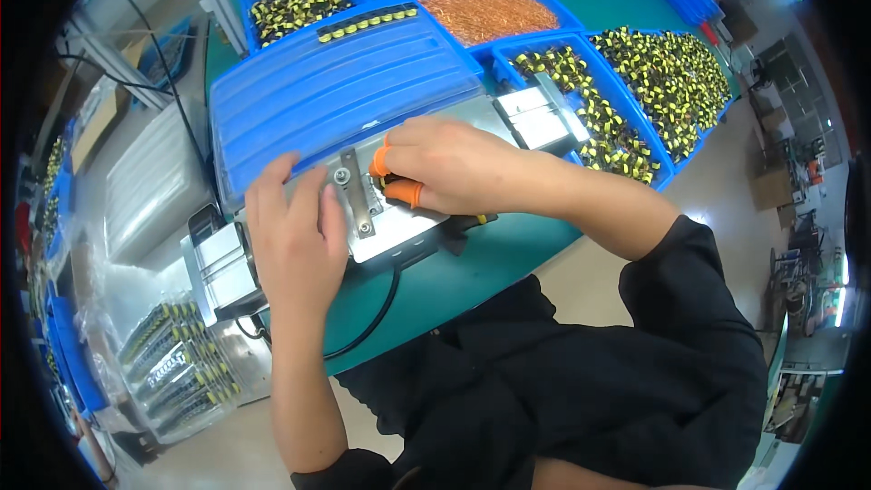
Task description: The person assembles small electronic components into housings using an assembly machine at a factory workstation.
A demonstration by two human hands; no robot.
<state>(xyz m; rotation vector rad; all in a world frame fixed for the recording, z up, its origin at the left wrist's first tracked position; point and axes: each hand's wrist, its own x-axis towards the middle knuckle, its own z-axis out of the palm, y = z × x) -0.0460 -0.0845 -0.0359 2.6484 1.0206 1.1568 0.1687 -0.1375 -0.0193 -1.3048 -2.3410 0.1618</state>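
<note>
the green table [508, 259] carries blue trays of small yellow-and-black parts [676, 73] along its far side, and one upturned blue tray [336, 82] lies just behind the work. the metal fixture [408, 218] sits near the table's front edge, its long axis running left to right, tilted up toward the right. little open room shows around it. the left hand [295, 240] lies flat on its left end, fingers together. the right hand [454, 163], in orange fingertip covers [404, 191], pinches a small part [390, 183] at the fixture's middle.
</note>
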